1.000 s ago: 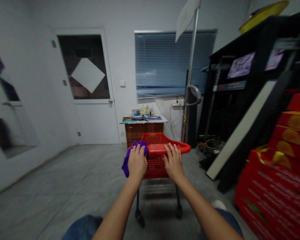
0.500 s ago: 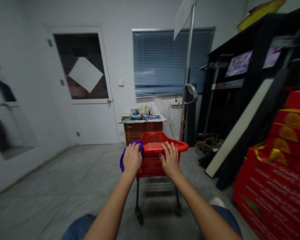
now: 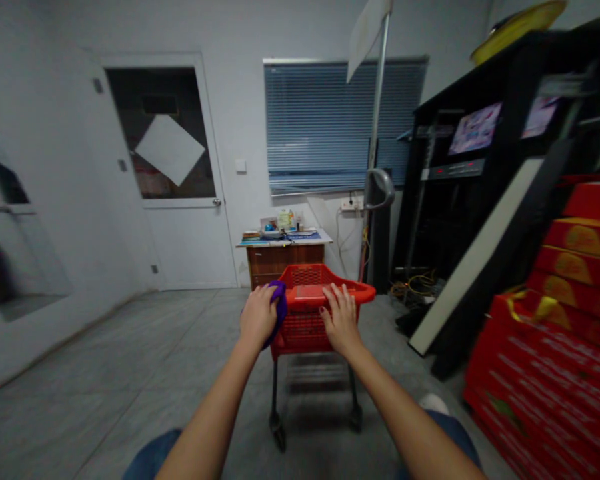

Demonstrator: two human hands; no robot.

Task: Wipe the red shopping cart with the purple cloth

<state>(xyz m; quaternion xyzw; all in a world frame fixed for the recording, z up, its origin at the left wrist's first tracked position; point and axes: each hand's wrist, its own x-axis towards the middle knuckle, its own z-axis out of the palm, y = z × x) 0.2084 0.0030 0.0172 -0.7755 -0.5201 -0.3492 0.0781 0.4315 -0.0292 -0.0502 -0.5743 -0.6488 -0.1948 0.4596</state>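
Over grey floor [image 3: 105, 373], the left hand [image 3: 257, 319] is gripping a purple cloth [image 3: 279, 312] on a red cart [image 3: 305, 337], the right hand [image 3: 341, 320] spreading flat on its handle [image 3: 307, 293].

- red plastic shopping cart [image 3: 303, 331]: mesh basket on a dark metal frame, standing upright on small wheels, empty of visible contents
- purple cloth [image 3: 279, 313]: crumpled, bunched against the cart's near left rim

Nothing reads clearly; the white print [image 3: 545, 363] on the red cartons [image 3: 510, 400] looks too blurred.
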